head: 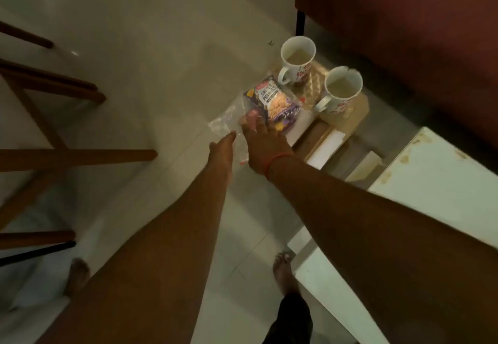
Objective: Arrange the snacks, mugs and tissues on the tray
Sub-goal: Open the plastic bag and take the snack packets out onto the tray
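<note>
A wooden tray [359, 113] with a gold patterned base lies on the floor by a red sofa. Two white floral mugs stand on it, one at the far left [297, 56] and one to its right [342, 91], both with pale liquid inside. A purple snack packet [273, 101] lies on the tray's near-left end, partly over a clear plastic bag [227, 121]. My right hand [262, 145] rests on the packet's near end, fingers curled on it. My left hand [222, 152] reaches alongside, its fingertips at the clear bag's edge; its grip is hidden.
White flat pieces [327, 148] lie just right of my right hand. A stained white table [436, 176] stands at the right, wooden chair legs [80, 154] at the left. The red sofa [404, 20] fills the far right. My bare feet stand on the pale tiled floor [134, 47].
</note>
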A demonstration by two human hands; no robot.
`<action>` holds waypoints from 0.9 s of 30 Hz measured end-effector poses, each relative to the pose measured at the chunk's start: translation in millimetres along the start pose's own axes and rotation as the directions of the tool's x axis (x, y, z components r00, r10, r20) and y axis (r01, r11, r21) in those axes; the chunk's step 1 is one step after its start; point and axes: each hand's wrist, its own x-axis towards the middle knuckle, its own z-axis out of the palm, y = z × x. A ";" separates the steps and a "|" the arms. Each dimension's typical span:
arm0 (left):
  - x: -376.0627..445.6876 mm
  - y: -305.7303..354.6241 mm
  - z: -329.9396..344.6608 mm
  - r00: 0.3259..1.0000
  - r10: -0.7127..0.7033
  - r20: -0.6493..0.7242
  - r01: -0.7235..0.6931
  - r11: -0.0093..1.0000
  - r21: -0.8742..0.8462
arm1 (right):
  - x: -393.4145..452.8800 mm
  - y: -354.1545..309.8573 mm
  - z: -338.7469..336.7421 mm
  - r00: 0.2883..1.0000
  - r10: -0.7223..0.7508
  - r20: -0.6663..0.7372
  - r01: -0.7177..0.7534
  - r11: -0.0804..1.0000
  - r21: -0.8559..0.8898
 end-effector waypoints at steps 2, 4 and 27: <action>4.0 0.1 1.8 0.992 -0.044 0.115 0.047 0.998 -0.029 | 0.6 3.2 5.5 0.999 0.009 0.034 -0.007 0.998 -0.069; 5.1 -0.8 2.6 0.988 -0.047 0.147 0.061 0.994 -0.092 | -1.6 7.5 15.2 0.999 -0.023 0.047 0.029 0.991 -0.133; -356.4 -45.8 27.7 0.827 0.319 0.462 -0.316 0.945 -0.087 | -345.5 35.2 -109.8 0.930 0.174 -0.324 0.135 0.657 0.742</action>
